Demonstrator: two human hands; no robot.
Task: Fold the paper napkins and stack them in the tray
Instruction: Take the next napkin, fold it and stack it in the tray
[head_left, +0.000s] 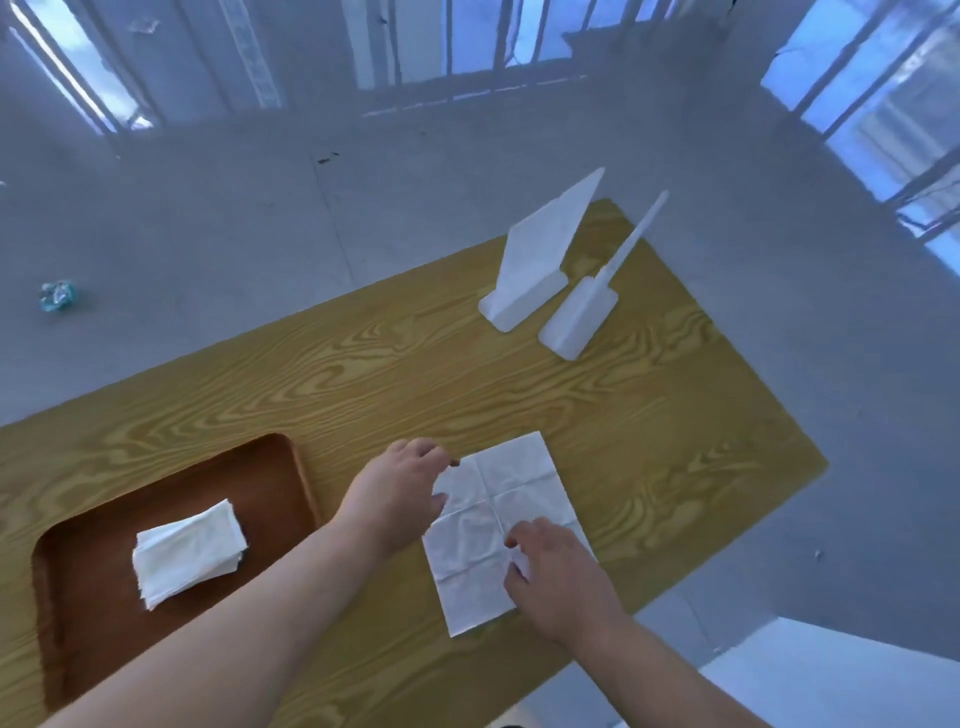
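Observation:
A white paper napkin (493, 499) lies unfolded and flat on the wooden table (415, 374), with crease lines crossing it. My left hand (400, 488) rests at its upper left corner, fingertips touching the edge. My right hand (556, 577) presses on the lower right part, fingers spread. A brown tray (83, 597) sits at the left, holding a small stack of folded white napkins (187, 551).
Two white plastic stands (545, 260), (582, 317) sit at the far right of the table. The table's right edge runs close past the napkin. A crumpled bluish scrap (58, 296) lies on the grey floor to the left.

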